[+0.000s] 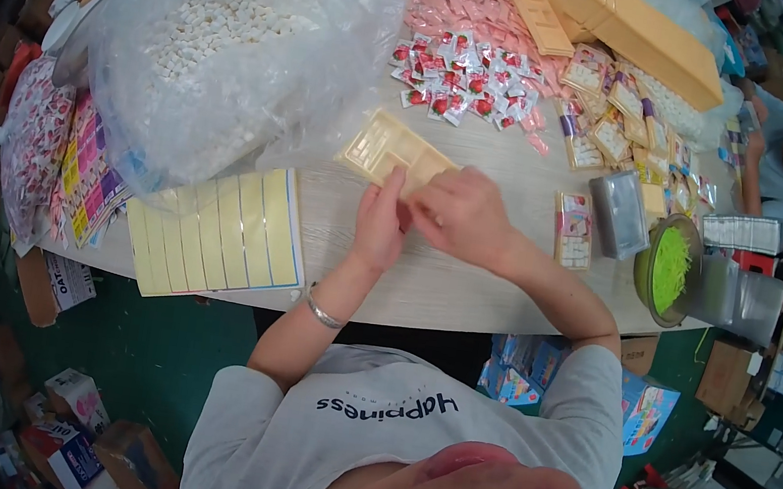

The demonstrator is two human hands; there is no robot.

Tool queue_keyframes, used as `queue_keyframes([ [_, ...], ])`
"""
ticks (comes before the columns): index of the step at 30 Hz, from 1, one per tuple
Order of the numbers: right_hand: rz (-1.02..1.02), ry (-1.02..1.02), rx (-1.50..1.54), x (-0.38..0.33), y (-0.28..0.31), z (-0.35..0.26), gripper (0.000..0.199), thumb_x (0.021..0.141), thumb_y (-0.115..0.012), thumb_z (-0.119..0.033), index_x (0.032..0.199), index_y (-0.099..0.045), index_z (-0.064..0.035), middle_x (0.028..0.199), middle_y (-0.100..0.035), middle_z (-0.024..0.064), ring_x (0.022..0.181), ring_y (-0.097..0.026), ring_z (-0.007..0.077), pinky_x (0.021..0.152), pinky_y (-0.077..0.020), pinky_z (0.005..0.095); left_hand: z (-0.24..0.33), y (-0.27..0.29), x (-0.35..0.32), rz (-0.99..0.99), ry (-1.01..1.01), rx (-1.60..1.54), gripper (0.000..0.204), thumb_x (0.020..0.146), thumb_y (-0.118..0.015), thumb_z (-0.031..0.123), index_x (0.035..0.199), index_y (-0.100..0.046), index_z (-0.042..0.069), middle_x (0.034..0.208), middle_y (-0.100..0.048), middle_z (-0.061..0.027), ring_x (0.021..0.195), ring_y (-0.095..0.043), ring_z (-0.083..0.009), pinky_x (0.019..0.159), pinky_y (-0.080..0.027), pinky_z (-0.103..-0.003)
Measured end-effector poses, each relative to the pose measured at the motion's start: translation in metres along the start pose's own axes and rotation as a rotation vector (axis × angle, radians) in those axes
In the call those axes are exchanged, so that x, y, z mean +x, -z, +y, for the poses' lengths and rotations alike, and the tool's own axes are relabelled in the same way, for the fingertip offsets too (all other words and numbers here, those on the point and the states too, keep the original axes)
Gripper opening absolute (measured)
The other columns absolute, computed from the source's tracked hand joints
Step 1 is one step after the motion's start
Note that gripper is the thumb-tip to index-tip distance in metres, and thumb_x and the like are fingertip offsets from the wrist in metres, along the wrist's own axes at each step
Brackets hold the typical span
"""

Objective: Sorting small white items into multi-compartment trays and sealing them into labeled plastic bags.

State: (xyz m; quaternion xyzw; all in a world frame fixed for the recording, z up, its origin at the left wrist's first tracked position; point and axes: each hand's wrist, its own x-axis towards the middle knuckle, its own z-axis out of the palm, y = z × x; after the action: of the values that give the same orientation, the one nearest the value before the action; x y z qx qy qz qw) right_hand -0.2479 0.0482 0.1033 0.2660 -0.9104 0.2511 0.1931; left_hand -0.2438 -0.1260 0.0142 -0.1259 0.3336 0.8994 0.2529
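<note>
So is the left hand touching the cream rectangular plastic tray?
Touching: the head view shows the left hand gripping the near edge of the tray, thumb on top.

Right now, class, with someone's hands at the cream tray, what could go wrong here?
The cream tray's left end juts past the left hand, so it might tip.
The bowl of green shreds stands near the table's edge; a stray elbow could knock it.
The strawberry sachets adjoin the pink packets, so they might mix.
</note>
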Motion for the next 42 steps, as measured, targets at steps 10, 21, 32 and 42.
queue_keyframes([
  [10, 0.088, -0.745, -0.755, 0.082, 0.005, 0.275, 0.031, 0.096, -0.055, -0.03, 0.107, -0.076, -0.0101, 0.102, -0.075, 0.015, 0.092, -0.072, 0.0384, 0.081, -0.0581, 0.0493, 0.012, 0.023, -0.016, 0.115, -0.119, 0.678, 0.024, 0.102, -0.06, 0.016, 0.119, -0.066, -0.001, 0.103, -0.073, -0.0069, 0.089, -0.069, -0.0115, 0.078, -0.056, -0.026],
  [21, 0.282, -0.89, -0.588, 0.067, 0.026, 0.271, 0.029, 0.09, -0.06, -0.034, 0.095, -0.078, -0.0121, 0.093, -0.075, 0.0142, 0.088, -0.073, 0.0326, 0.075, -0.057, 0.0451, 0.046, 0.016, -0.006, 0.435, -0.343, 1.575, 0.034, 0.093, -0.071, 0.022, 0.114, -0.062, -0.003, 0.094, -0.07, -0.0163, 0.081, -0.068, -0.0264, 0.071, -0.052, -0.037],
  [32, 0.183, -0.631, 0.858, -0.059, -0.001, -0.061, 0.007, 0.093, -0.071, -0.005, 0.089, -0.069, 0.0002, 0.075, -0.062, 0.0008, 0.069, -0.055, 0.0071, 0.062, -0.0433, 0.0211, -0.014, -0.038, -0.019, -0.343, -0.341, 0.248, 0.063, 0.107, -0.05, 0.036, 0.158, -0.023, 0.01, 0.137, -0.05, -0.0124, 0.127, -0.052, -0.024, 0.106, -0.046, -0.042],
  [42, 0.416, -0.972, 0.913, -0.083, -0.013, -0.069, 0.013, 0.1, -0.06, -0.006, 0.089, -0.066, -0.0024, 0.08, -0.063, -0.0046, 0.072, -0.054, 0.0011, 0.065, -0.0446, 0.0196, -0.008, -0.024, -0.051, -0.088, -0.174, 0.174, 0.054, 0.109, -0.044, 0.027, 0.158, -0.026, 0.012, 0.14, -0.05, -0.005, 0.121, -0.056, -0.0154, 0.101, -0.047, -0.035],
])
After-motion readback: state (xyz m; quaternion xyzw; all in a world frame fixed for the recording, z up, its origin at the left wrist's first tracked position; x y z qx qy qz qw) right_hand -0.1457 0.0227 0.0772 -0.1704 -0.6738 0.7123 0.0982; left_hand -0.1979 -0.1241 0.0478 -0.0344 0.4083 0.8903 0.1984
